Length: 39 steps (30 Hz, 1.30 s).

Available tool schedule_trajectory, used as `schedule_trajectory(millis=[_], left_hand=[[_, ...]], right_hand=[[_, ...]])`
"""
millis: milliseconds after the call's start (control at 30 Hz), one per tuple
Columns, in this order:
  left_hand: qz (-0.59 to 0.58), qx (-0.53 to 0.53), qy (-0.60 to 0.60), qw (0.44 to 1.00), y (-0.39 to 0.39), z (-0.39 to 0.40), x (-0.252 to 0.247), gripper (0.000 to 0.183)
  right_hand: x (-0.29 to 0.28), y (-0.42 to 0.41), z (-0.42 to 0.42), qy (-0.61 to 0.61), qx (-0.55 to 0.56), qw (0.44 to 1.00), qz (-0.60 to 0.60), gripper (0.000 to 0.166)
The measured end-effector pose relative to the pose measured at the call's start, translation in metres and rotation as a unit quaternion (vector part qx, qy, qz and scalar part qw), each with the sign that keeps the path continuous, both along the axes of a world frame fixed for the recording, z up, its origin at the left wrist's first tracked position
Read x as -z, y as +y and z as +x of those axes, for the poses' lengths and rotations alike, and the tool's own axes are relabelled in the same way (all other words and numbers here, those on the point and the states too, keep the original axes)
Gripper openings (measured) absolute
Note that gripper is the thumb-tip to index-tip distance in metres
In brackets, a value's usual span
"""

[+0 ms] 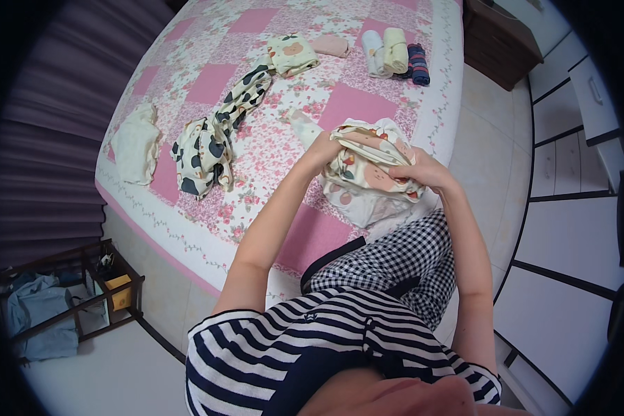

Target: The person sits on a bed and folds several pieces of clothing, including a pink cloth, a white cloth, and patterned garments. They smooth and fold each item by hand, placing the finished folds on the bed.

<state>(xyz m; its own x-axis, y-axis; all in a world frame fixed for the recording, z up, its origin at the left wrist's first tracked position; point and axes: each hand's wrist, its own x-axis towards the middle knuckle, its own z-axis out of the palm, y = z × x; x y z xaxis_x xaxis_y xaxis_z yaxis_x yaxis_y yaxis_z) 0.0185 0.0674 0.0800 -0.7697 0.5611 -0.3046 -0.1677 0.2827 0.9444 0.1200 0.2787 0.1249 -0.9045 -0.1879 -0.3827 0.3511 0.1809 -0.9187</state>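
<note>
Both hands grip a cream cloth garment [361,156] printed with peach-coloured bear faces, bunched above the near right part of the bed. My left hand [328,148] holds its left edge, and my right hand [421,170] pinches its right side with the thumb on top. Beneath lies a white printed garment [346,205], partly hidden. A pale cloth piece [304,126] pokes out beyond my left hand. Further left on the quilt are crumpled cream clothes with dark spots [195,156] and a plain off-white garment [139,145].
At the bed's far side lie a folded bear-print garment [293,53], a pink folded cloth [332,46], and rolled white [375,54], yellow [395,50] and navy striped [418,64] cloths. A dark wooden cabinet [494,44] stands right; a rack [109,296] with blue clothes stands lower left.
</note>
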Motion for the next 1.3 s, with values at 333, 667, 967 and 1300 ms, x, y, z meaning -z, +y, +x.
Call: schedule_trajectory(millis=[333,667,967,1300], left_hand=[[0.483,0.208,-0.329,0.784,0.012,0.056,-0.028,0.065],[0.444,0.186,-0.251,0.84,0.025,0.051,-0.022,0.072],[0.186,0.038,-0.153,0.97,-0.012,0.034,-0.026,0.06],[0.092,-0.076,-0.004,0.993,-0.119,-0.038,-0.044,0.029]], right_hand=[[0.016,-0.011,-0.006,-0.028,0.095,0.97,-0.224,0.037],[-0.011,-0.022,0.024,0.339,0.129,0.917,0.167,0.014],[0.008,0.03,0.023,0.26,0.355,0.897,-0.034,0.011],[-0.006,0.228,0.058,0.354,0.624,0.696,0.018,0.026]])
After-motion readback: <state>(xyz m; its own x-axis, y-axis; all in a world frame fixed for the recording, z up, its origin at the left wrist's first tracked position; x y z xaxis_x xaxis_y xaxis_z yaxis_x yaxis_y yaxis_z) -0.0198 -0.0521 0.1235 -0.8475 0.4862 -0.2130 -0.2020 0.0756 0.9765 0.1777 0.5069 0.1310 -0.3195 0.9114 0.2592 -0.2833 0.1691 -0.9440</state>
